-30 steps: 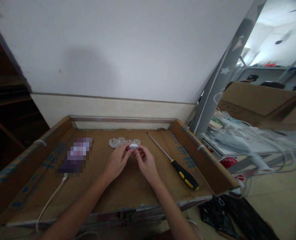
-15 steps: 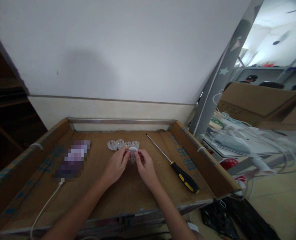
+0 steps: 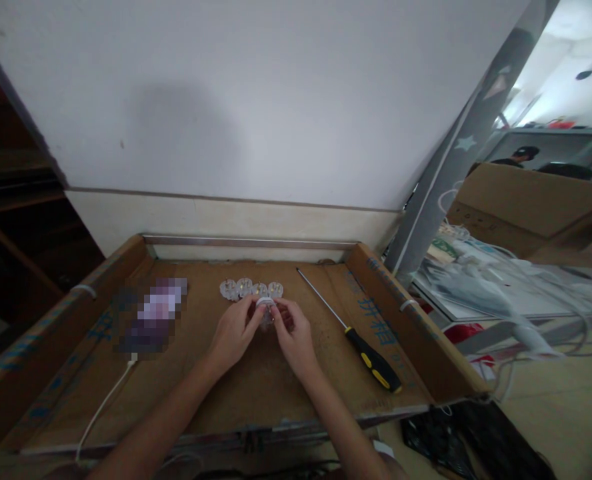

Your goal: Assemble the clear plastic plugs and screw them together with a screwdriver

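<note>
The work looks to be mid-step, with one small round piece of clear plastic with a white top (image 3: 265, 302) in the hands and four clear, round plastic discs with metal pins (image 3: 245, 287) lying in a close row just beyond it. The left hand (image 3: 233, 328) and the right hand (image 3: 295, 333) share the held piece in a narrow pinch, thumbs toward the wearer and fingers curled around its sides, over the middle of a shallow brown cardboard tray (image 3: 426, 347). What the fingertips are doing to it is too small to tell, so I would judge this piece unfinished only because both hands are on it. The four discs are out of the hands, laid pins up; whether they are done or waiting (they look much alike from here) I cannot tell. A long-shafted screwdriver with a black-and-yellow handle (image 3: 373, 360) lies on the cardboard to the right, held by neither hand, so no driving is under way. To the left, well apart, sits a pixelated purple oblong object (image 3: 156, 312) with a thin white cable (image 3: 103, 403) running from its near end.
</note>
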`<action>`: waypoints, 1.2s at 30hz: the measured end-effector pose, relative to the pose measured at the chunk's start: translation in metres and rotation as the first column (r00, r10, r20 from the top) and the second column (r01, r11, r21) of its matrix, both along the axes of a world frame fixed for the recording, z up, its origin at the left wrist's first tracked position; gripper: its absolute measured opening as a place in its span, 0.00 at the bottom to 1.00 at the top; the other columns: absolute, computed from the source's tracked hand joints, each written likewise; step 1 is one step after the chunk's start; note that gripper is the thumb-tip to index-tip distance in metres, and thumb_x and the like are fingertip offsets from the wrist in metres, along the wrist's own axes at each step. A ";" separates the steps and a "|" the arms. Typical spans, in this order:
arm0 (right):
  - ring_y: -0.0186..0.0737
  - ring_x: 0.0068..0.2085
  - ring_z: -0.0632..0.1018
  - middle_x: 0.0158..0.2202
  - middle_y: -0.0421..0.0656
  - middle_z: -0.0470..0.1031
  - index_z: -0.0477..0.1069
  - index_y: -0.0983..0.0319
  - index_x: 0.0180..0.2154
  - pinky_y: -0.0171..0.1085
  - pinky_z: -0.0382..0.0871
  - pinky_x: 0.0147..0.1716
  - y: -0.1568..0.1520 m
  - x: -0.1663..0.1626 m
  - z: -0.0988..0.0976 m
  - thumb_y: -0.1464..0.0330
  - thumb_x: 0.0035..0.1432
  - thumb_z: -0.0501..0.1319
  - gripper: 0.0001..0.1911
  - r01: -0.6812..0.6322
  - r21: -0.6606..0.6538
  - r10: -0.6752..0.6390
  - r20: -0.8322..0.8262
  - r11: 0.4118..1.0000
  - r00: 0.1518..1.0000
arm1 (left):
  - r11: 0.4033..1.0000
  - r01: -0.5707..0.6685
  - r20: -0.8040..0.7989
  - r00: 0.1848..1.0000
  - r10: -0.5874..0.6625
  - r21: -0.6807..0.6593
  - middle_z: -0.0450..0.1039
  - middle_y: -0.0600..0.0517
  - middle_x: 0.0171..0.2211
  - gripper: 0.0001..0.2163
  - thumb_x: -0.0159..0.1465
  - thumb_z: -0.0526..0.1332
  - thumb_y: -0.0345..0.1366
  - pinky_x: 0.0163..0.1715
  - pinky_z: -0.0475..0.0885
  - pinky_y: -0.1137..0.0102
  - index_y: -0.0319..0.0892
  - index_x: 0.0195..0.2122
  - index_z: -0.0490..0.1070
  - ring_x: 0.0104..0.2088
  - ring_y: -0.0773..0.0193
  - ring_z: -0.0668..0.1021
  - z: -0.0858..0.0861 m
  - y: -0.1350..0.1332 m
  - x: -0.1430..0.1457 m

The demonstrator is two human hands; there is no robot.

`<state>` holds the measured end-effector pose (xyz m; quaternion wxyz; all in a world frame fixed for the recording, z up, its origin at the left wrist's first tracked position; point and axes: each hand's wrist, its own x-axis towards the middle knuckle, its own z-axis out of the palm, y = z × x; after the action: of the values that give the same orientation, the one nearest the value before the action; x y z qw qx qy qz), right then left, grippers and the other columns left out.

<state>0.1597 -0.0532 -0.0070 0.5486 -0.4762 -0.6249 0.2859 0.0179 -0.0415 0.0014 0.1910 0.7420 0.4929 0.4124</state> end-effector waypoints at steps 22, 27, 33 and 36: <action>0.46 0.47 0.71 0.44 0.48 0.72 0.72 0.57 0.43 0.45 0.65 0.45 -0.034 -0.001 0.012 0.70 0.56 0.57 0.12 0.079 0.183 -0.169 0.553 0.980 0.816 | 0.867 -0.474 0.459 0.811 0.364 0.150 0.71 0.48 0.38 0.13 0.67 0.49 0.41 0.37 0.68 0.69 0.40 0.45 0.66 0.37 0.62 0.73 0.012 0.002 -0.019; 0.50 0.49 0.70 0.47 0.52 0.69 0.68 0.61 0.48 0.47 0.64 0.46 -0.013 0.015 0.034 0.63 0.57 0.56 0.18 0.213 0.173 -0.272 0.698 0.962 0.663 | 0.888 -0.433 0.407 0.847 0.343 0.154 0.71 0.50 0.35 0.11 0.65 0.53 0.41 0.37 0.68 0.68 0.42 0.40 0.69 0.35 0.61 0.73 0.009 0.002 -0.022; 0.65 0.45 0.73 0.41 0.63 0.73 0.71 0.67 0.36 0.58 0.64 0.41 -0.041 0.120 0.030 0.66 0.50 0.60 0.12 0.356 0.109 -0.269 0.857 0.928 0.439 | 0.920 -0.368 0.361 0.883 0.301 0.135 0.72 0.51 0.32 0.08 0.63 0.54 0.40 0.36 0.69 0.67 0.43 0.36 0.69 0.33 0.61 0.74 0.010 -0.001 -0.021; 0.56 0.43 0.76 0.40 0.55 0.76 0.71 0.64 0.40 0.51 0.68 0.41 -0.067 0.159 0.011 0.69 0.54 0.56 0.11 0.306 0.065 -0.199 0.880 0.950 0.431 | 0.913 -0.389 0.382 0.868 0.317 0.126 0.72 0.51 0.32 0.09 0.63 0.54 0.40 0.35 0.69 0.67 0.42 0.36 0.70 0.33 0.61 0.74 0.014 -0.003 -0.020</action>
<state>0.3183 -0.1205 0.0042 0.1612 -0.6706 -0.7223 -0.0518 -0.0025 -0.0444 0.0151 0.1223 0.5680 0.5345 0.6138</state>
